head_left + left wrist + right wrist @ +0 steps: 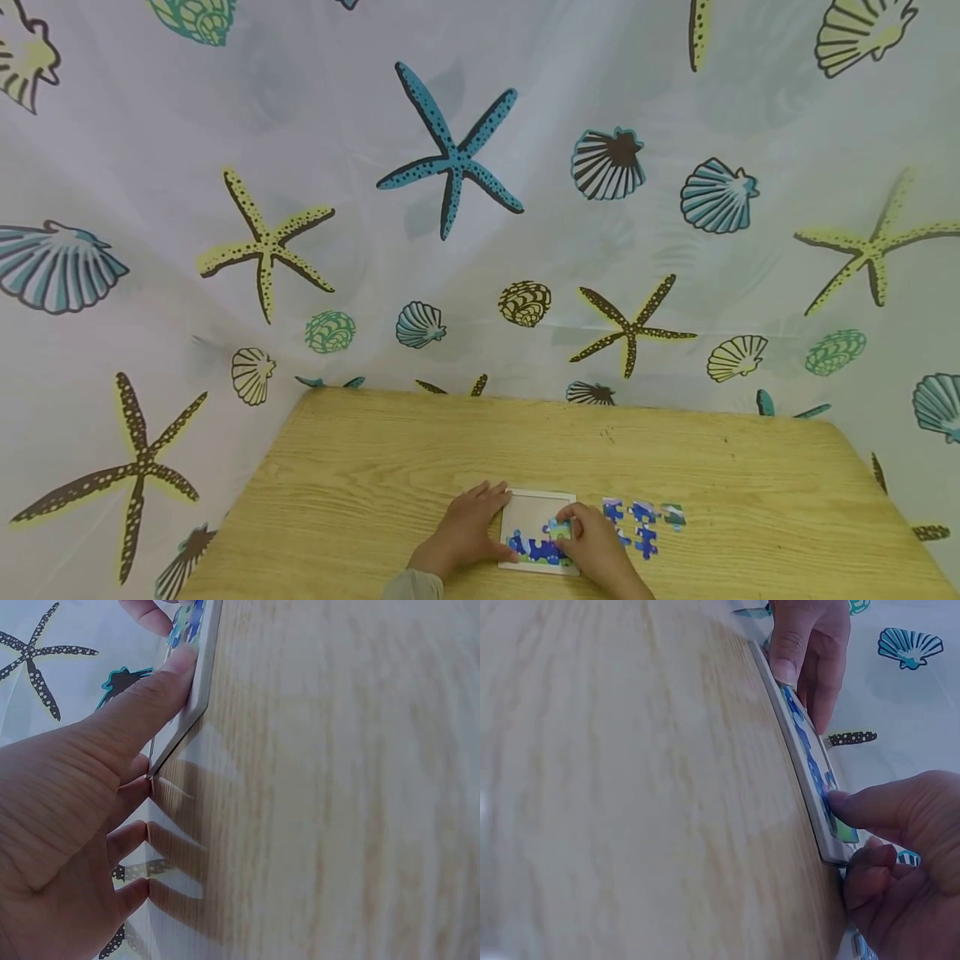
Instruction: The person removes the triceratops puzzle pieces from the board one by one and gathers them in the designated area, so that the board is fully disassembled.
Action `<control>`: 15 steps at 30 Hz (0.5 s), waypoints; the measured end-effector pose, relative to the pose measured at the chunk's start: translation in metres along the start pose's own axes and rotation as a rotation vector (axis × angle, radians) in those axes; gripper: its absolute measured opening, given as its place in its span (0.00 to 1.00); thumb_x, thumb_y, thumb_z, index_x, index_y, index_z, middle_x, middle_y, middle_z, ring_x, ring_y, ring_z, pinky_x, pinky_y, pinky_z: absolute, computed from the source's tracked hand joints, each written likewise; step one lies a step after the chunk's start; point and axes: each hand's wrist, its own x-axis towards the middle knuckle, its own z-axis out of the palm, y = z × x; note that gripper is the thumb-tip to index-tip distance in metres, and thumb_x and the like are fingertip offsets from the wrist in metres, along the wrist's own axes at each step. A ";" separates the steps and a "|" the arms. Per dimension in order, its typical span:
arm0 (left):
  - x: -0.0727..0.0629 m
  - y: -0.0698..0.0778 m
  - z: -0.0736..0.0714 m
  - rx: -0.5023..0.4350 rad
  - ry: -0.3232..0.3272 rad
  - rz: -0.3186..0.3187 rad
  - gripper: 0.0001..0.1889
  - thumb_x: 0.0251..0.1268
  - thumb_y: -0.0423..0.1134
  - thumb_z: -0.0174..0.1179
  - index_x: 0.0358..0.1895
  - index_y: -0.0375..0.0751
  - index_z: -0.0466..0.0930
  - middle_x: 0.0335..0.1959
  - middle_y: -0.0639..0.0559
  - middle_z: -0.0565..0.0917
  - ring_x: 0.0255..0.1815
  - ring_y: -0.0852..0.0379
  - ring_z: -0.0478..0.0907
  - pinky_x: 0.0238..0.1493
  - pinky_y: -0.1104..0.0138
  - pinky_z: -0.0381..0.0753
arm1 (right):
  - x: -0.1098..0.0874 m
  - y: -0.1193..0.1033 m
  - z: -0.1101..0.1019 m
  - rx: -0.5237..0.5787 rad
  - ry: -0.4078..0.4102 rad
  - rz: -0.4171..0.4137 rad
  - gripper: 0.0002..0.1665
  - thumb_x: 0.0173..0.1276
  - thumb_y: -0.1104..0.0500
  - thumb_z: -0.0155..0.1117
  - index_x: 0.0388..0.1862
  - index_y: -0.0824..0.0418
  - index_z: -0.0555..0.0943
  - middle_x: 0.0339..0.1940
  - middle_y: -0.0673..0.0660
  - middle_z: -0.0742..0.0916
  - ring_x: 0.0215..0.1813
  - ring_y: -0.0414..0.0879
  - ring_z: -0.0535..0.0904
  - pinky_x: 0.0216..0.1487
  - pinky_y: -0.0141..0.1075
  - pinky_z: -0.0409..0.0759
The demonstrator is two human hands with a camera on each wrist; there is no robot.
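A white-rimmed puzzle tray (525,492) lies on the table before me, with joined blue puzzle pieces (540,550) along its near side. My left hand (468,527) steadies its left side: the thumb (161,686) presses on top near the close corner, while the other fingers stretch out and rest on the tabletop at the edge. At the tray's right side, my right hand (596,542) pinches a green and yellowish puzzle piece (557,528) between thumb and fingers, low over the joined ones. The right thumb (847,804) partly covers the pieces in the right wrist view.
Several loose puzzle pieces (643,512) lie just right of the tray, some partly behind my right hand. The wooden table (375,467) ends at a white curtain (360,250) printed with starfish and shells, which hangs along its back and sides.
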 end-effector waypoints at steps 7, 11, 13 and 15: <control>0.001 0.000 0.000 0.003 -0.004 -0.003 0.47 0.41 0.60 0.72 0.66 0.40 0.69 0.69 0.48 0.68 0.70 0.42 0.60 0.66 0.46 0.61 | 0.000 0.000 0.003 -0.026 0.051 0.024 0.14 0.53 0.64 0.72 0.37 0.58 0.78 0.30 0.54 0.70 0.27 0.44 0.64 0.25 0.31 0.61; 0.002 -0.001 0.000 0.001 -0.010 -0.008 0.47 0.40 0.61 0.71 0.66 0.40 0.69 0.69 0.48 0.67 0.70 0.42 0.60 0.66 0.46 0.61 | -0.001 -0.001 0.005 -0.007 0.058 0.038 0.14 0.54 0.64 0.72 0.37 0.58 0.78 0.33 0.55 0.71 0.28 0.44 0.65 0.25 0.30 0.63; 0.002 0.000 0.000 -0.001 -0.014 -0.011 0.47 0.40 0.61 0.71 0.66 0.41 0.69 0.69 0.48 0.67 0.70 0.42 0.60 0.66 0.45 0.61 | -0.001 0.000 0.005 0.004 0.060 0.040 0.13 0.54 0.65 0.71 0.37 0.59 0.78 0.33 0.55 0.72 0.28 0.44 0.65 0.25 0.30 0.64; 0.002 0.000 0.000 -0.003 -0.015 -0.012 0.47 0.40 0.61 0.71 0.66 0.41 0.69 0.69 0.48 0.67 0.70 0.41 0.60 0.65 0.45 0.61 | -0.002 0.000 0.005 0.011 0.065 0.036 0.13 0.54 0.66 0.70 0.38 0.59 0.78 0.33 0.54 0.73 0.29 0.44 0.65 0.25 0.30 0.64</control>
